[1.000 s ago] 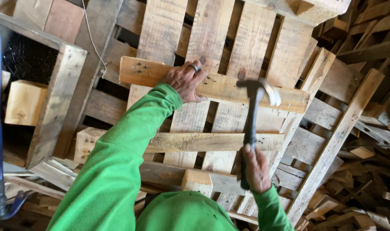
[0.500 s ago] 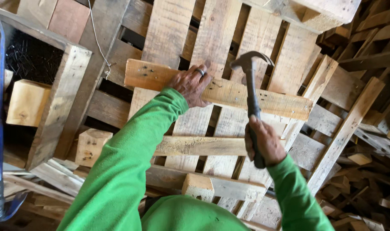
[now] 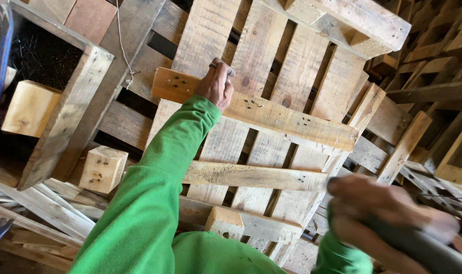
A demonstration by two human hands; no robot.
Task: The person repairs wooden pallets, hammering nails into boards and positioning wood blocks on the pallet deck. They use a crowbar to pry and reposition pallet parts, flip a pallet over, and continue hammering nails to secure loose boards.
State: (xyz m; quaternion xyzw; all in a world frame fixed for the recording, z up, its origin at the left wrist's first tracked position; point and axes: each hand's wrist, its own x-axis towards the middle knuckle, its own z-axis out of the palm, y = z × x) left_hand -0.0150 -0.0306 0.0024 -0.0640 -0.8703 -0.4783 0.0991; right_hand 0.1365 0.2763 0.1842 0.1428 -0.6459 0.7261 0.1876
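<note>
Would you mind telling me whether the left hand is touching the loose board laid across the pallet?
Touching. The head view shows the left hand pressed down on the upper edge of the crosswise board, fingers curled over it.

The person wears a bright green long-sleeved top of soft knit fabric, plain and without print. The left sleeve (image 3: 155,187) runs long and loose down the arm, with shallow folds along its length, and ends in a snug cuff at the wrist. The bare left hand (image 3: 217,83) carries a small metal ring on one finger. The right sleeve (image 3: 340,256) shows only as a short bunched piece of the same green. The bare right hand (image 3: 388,208) is blurred; no glove shows on either hand.
</note>
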